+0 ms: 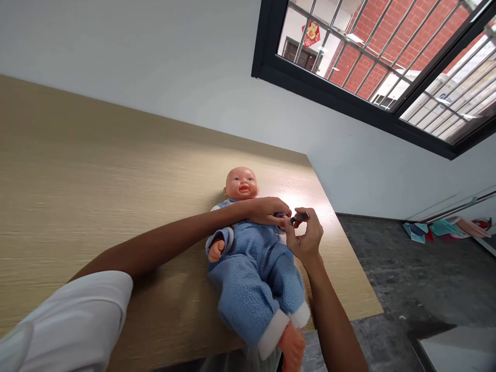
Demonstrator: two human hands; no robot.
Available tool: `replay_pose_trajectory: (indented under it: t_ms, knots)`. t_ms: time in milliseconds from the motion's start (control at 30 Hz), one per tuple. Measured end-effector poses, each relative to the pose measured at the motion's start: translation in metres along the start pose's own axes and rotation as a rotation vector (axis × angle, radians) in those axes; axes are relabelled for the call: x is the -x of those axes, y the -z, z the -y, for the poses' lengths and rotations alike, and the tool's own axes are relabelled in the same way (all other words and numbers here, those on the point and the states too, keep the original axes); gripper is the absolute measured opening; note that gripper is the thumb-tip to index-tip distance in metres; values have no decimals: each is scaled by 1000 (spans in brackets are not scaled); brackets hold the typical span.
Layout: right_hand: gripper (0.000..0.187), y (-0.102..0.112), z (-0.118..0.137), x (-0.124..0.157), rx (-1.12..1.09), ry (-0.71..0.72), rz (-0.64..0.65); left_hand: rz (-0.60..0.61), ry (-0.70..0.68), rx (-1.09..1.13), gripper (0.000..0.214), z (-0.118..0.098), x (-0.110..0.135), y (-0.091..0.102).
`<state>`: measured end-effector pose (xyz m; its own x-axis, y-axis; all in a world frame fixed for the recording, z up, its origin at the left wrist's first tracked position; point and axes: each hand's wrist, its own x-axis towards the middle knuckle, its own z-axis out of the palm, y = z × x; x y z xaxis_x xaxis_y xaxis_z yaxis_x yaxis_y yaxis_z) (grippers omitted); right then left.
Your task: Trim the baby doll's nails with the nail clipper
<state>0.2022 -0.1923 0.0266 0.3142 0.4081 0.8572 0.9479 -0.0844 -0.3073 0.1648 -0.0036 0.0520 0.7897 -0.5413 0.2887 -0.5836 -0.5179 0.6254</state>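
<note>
Doll (pixel 244 258) face-up on table (pixel 96 170), nearer foot (pixel 292 346) cut off by bottom edge, left hand (pixel 270 211) half-curled at its far side, contact hidden, can't tell if gripping, right hand (pixel 309 238) pinching small dark metal tool (pixel 299 217), partly covered.

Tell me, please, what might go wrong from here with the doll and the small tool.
The small metal tool in the right hand is very close to the left hand, so a slip could catch a finger. The doll has a foot out past the near edge of the table, so a tug might shift its body toward that edge. The left forearm crosses the doll's body, so a jerk of that arm could jostle it.
</note>
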Motion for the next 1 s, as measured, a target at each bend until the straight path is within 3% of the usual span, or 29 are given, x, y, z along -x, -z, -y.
replay_pose_trajectory:
  t_ms: [567, 1000]
  knots:
    - [9, 2, 2, -3, -35, 61, 43, -4, -20, -16, 55, 7, -1, -2]
    - [13, 2, 1, -3, -26, 52, 98, 6, -19, -58, 44, 9, 1, -2]
